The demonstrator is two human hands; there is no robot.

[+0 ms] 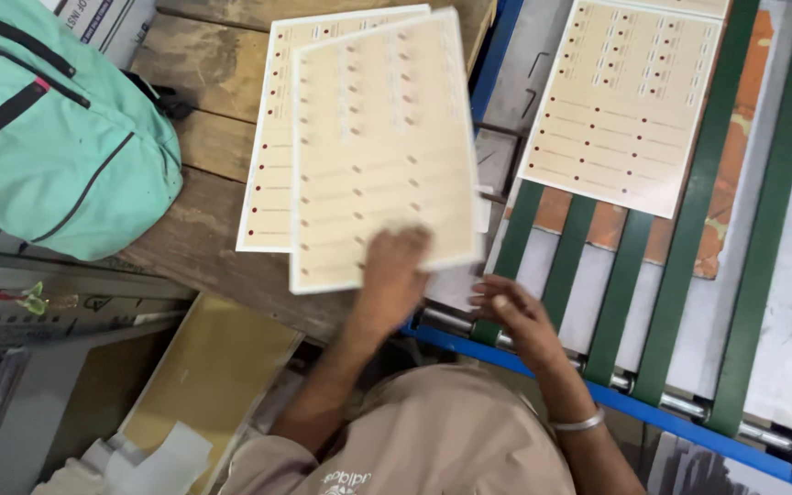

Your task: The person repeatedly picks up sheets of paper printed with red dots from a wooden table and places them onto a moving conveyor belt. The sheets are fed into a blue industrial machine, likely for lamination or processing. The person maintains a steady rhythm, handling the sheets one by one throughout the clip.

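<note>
Left hand point(394, 266) is gripping the bottom edge of a cream printed card sheet point(382, 151), fingers closed on it, and is holding it tilted over the wooden table point(203, 229). This sheet is blurring in the frame, so its exact height above the surface cannot be told. Right hand point(515, 312) is resting open, fingers spread, holding nothing, at the near end of the belt conveyor point(689, 302), just beside the roller point(689, 403).

Risks, judged from this view:
- Held sheet is being pinched at one edge only; it could be sagging or slipping free and landing askew on the sheet beneath.
- Right fingers are lying close to the green belts point(639, 284) and the roller; if the belts are running, a fingertip or the metal bangle point(577, 423) could be catching there.
- Teal backpack point(48, 137) is overhanging the table's left side; a sliding sheet could be snagging on it.

Count, largest to smallest:
- Conveyor: 1, blue-framed.
- Wooden table: 1.
- Backpack: 1.
- Green belts: 5 showing.
- Printed sheets with rows of red dots: 3 clearly showing, one in hand, one second sheet point(268, 174) lying flat on the table partly under it, one third sheet point(625, 101) riding on the belts; the corner of a further one may be showing at the top edge.
- Hands: 2.
- Bangle: 1.
</note>
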